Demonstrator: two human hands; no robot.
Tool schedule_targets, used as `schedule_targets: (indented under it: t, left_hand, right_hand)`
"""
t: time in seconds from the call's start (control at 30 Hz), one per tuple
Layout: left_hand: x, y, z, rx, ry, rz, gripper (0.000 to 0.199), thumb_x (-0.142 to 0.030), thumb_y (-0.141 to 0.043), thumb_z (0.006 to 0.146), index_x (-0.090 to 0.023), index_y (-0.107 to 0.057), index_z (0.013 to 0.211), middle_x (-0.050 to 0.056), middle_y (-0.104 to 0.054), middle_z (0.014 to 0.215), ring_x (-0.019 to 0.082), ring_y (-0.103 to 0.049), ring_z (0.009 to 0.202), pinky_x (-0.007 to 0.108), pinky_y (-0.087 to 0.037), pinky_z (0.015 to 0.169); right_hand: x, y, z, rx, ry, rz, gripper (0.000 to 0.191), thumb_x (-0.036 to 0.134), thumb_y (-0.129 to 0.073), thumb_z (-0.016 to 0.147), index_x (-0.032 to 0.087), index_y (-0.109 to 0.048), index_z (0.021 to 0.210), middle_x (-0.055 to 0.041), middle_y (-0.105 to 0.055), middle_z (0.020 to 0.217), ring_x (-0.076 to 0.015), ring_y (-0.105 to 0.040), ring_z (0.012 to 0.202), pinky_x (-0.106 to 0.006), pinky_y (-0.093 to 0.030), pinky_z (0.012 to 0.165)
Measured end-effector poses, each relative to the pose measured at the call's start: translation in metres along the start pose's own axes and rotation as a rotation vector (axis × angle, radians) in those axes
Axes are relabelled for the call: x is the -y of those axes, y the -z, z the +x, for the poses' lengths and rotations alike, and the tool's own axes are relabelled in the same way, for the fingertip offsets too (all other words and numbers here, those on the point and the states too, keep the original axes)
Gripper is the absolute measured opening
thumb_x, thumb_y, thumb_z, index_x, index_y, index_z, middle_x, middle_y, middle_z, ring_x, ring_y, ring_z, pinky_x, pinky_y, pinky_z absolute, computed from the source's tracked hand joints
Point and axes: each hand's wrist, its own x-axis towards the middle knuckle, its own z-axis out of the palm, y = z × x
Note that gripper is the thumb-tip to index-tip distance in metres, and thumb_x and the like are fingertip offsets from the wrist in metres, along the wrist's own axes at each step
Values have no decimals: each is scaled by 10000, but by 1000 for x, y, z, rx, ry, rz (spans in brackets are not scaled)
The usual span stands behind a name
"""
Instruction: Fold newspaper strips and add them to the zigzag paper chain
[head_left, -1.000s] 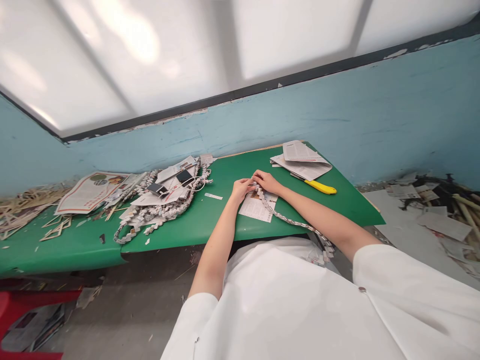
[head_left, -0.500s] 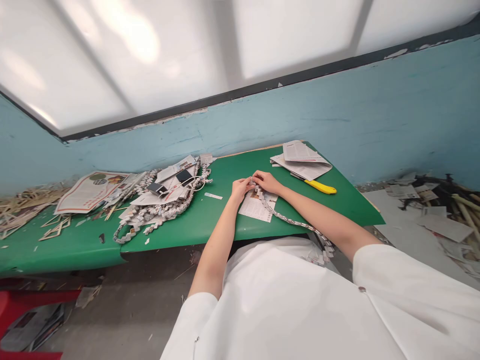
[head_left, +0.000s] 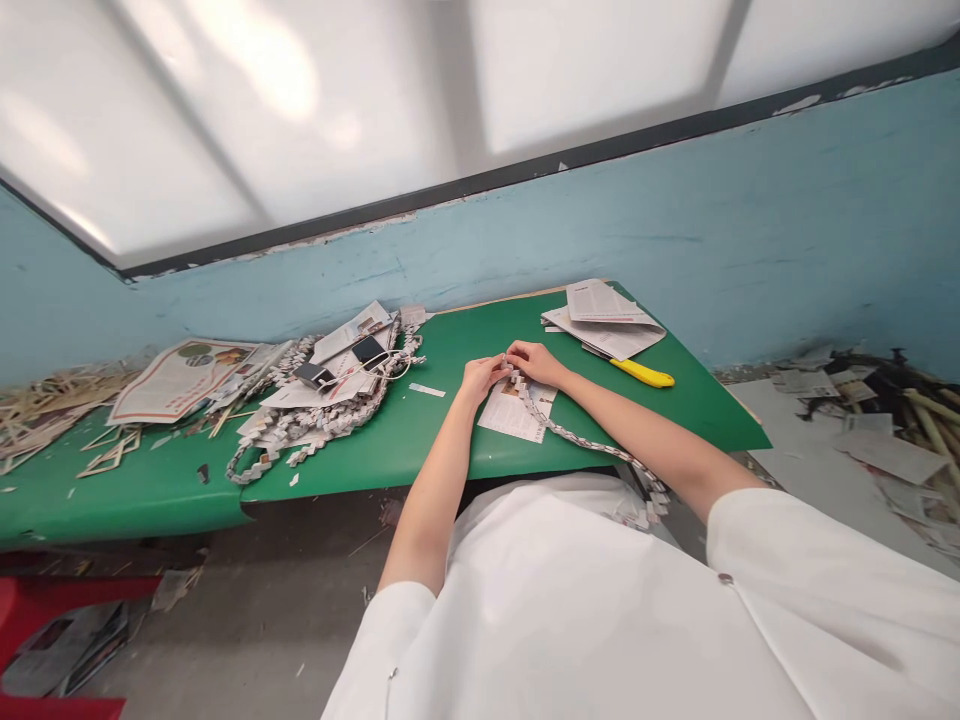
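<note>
Both my hands meet above the green table (head_left: 645,420), pinching the far end of a zigzag chain folded from newspaper (head_left: 564,434). My left hand (head_left: 482,375) has its fingers closed at the chain's tip. From the other side, my right hand (head_left: 535,362) grips the same end, fingertips nearly touching the left ones. The chain runs down toward me, over the table's front edge beside my right forearm. Beneath the hands lies a printed newspaper piece (head_left: 510,412). What the fingertips do exactly is too small to make out.
Right of my hands lie folded newspapers (head_left: 607,315) and a yellow-handled cutter (head_left: 643,373). To the left, a heap of paper chains (head_left: 330,425) holds black boxes with a white cable (head_left: 397,365). A paper strip (head_left: 427,390) lies nearby. A red stool (head_left: 60,600) stands lower left.
The hands stay almost in place at the chain's end, with only slight finger movement. The view has shifted a little.
</note>
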Motion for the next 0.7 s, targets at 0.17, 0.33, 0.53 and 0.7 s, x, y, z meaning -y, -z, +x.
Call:
schedule_targets:
  t: [0.17, 0.33, 0.53, 0.7]
  left_hand:
    - [0, -1, 2, -5, 23, -62, 68, -139, -814, 804, -111, -758, 778, 73, -722, 756, 143, -689, 728, 310, -590, 926]
    - [1, -2, 5, -22, 31, -66, 118, -121, -800, 815, -104, -715, 735, 59, -688, 695, 122, -654, 668, 288, -594, 867]
    - [0, -1, 7, -3, 44, -69, 170, -122, -799, 810, -127, -670, 701, 28, -653, 639, 110, -630, 647, 260, -594, 826]
    - [-1, 0, 7, 23, 61, -64, 181, -124, -785, 821, -141, -659, 692, 24, -649, 639, 111, -632, 649, 258, -589, 823]
  right_hand:
    - [-1, 0, 0, 14, 1, 10, 318, 520, -588, 970, 214, -663, 926, -10, -671, 772, -177, -557, 675, -308, -433, 663]
    - [-2, -1, 1, 22, -19, 59, 326, 528, -595, 961, 210, -652, 914, -8, -664, 768, -174, -558, 663, -302, -436, 643]
    - [0, -1, 2, 23, -9, 106, 293, 486, -610, 939, 199, -638, 890, -10, -655, 788, -172, -562, 691, -299, -450, 667]
    - [3, 0, 2, 37, -6, 123, 259, 449, -619, 920, 196, -632, 869, -6, -640, 765, -170, -557, 684, -298, -445, 671]
